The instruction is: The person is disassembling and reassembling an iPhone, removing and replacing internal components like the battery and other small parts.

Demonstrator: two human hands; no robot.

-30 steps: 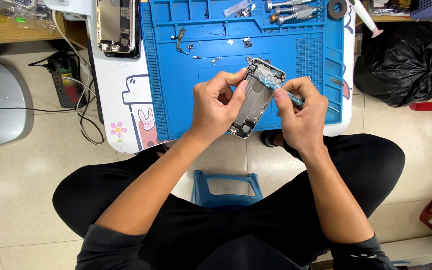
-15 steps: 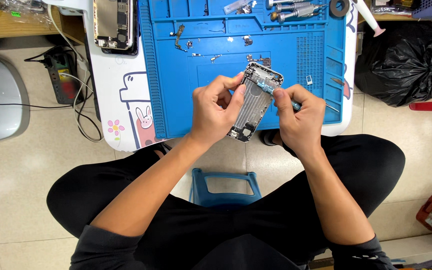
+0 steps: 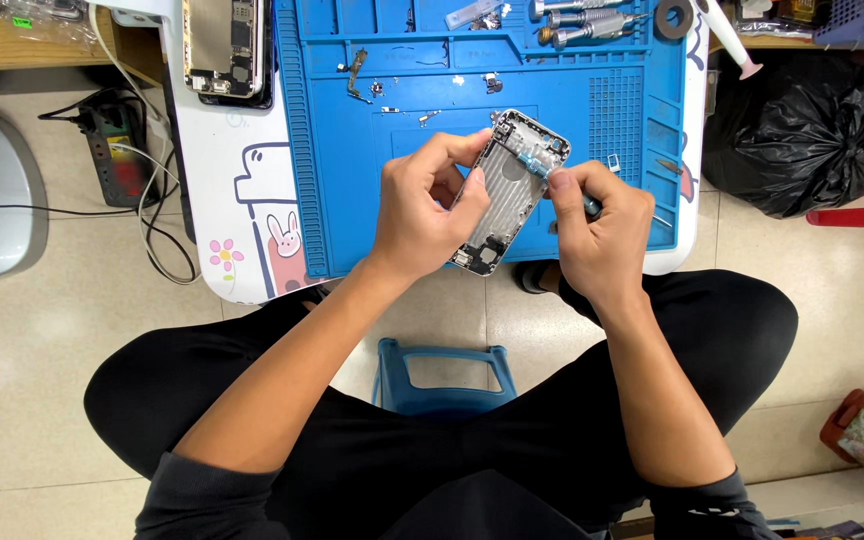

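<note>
Silver phone housing point(image 3: 514, 185) between both hands, over blue mat point(image 3: 382, 160).

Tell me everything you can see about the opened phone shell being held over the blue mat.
The phone shell is a silvery metal back housing, gutted, its inner side facing up, with small dark parts at its lower end. It is held tilted above the blue mat, off the surface. The left hand grips its left edge; the right hand presses a light-blue-tipped tool into its upper end.
</note>
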